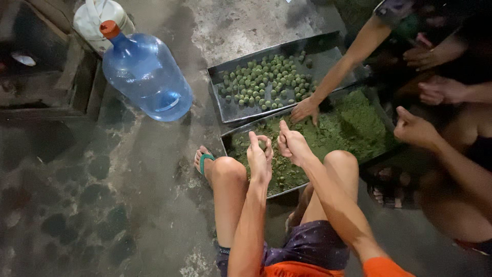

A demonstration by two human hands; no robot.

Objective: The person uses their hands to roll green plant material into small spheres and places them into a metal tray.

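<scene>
Both hands hover over the near metal tray (233, 149) of crumbly green paste (353, 125). The left hand (260, 156) pinches a small green lump (267, 152) in its grip; the right hand (292, 143) is clenched, contents hidden. Smooth round balls (264, 79) fill the far tray (225, 113).

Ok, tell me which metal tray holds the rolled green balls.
The far tray, beside the blue water jug; the near tray holds loose green mash.

green dough mass (353, 128), heaped in metal tray (307, 189)
</scene>
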